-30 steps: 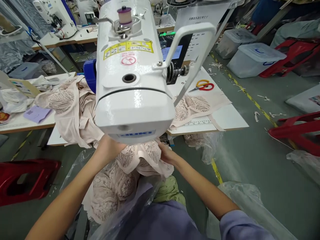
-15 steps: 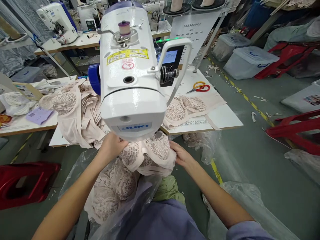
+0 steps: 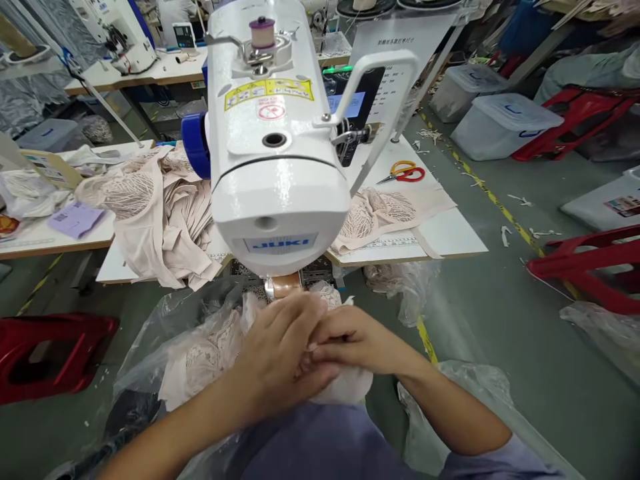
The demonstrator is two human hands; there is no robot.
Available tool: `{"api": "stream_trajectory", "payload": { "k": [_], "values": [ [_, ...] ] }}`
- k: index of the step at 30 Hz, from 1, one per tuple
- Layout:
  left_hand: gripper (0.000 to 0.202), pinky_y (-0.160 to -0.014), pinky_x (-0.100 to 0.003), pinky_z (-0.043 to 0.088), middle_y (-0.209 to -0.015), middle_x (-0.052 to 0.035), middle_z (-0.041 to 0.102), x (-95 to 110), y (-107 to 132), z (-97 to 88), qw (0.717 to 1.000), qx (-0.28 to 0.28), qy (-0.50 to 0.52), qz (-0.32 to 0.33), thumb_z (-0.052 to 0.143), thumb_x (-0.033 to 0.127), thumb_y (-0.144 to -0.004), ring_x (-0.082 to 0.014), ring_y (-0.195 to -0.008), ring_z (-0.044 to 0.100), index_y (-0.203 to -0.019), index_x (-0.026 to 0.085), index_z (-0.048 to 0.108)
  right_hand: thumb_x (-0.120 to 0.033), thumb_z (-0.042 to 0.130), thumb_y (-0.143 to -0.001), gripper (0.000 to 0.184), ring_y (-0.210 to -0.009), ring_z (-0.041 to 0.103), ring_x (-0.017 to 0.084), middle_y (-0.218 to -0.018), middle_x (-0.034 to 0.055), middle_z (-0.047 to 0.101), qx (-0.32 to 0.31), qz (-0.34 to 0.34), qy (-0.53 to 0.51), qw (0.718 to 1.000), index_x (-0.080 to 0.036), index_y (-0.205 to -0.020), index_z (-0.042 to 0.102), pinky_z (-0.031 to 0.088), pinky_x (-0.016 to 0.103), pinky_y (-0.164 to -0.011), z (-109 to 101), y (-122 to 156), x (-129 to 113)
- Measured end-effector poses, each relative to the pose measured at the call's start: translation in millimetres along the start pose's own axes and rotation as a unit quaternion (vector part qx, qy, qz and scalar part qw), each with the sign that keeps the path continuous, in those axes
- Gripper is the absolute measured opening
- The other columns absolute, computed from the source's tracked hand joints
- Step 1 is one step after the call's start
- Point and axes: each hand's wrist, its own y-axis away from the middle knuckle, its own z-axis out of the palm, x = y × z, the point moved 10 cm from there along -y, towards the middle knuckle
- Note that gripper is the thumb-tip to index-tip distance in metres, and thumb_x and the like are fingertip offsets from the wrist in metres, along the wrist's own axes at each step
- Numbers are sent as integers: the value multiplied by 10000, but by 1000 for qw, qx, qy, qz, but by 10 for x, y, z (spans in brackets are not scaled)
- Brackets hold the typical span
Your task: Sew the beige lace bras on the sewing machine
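Just under the head of the white sewing machine (image 3: 277,153), my left hand (image 3: 277,353) and my right hand (image 3: 357,343) are pressed together over a pale pink lace garment (image 3: 345,383). Both hands have their fingers closed on its fabric; the left hand lies partly over the right one's fingers. More of the same lace pieces (image 3: 200,357) lie to the left in a clear plastic bag (image 3: 150,340) on my lap. The needle area of the machine is hidden by its head.
A heap of pink garments (image 3: 155,213) lies on the table left of the machine, another piece (image 3: 385,210) on the right near red-and-yellow scissors (image 3: 405,173). Red stools (image 3: 50,357) stand on the floor left and right (image 3: 590,263). Plastic bins (image 3: 505,123) stand far right.
My hands have pulled back from under the machine head toward me and come together, bunching the lace garment between them. The view has shifted slightly.
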Motion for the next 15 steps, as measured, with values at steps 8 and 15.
{"api": "stream_trajectory", "payload": {
  "k": [8,15],
  "values": [
    [243,-567,-236,395,-704,7,642,-1164,178,56,930,-19,143,-339,626,402,-877,-148,-651,573,-776,180,626,-390,644,-900,297,-586,515,128,-618,-14,591,146,56,153,976,-179,-691,654,340,250,-561,-348,-333,276],
    [149,-563,-270,398,-611,3,571,-1447,51,-102,922,89,90,-366,611,323,-813,-186,-646,536,-731,214,551,-522,651,-861,535,-506,300,102,-534,-52,283,165,88,131,974,-212,-566,329,240,261,-504,-528,-569,435]
  ]
}}
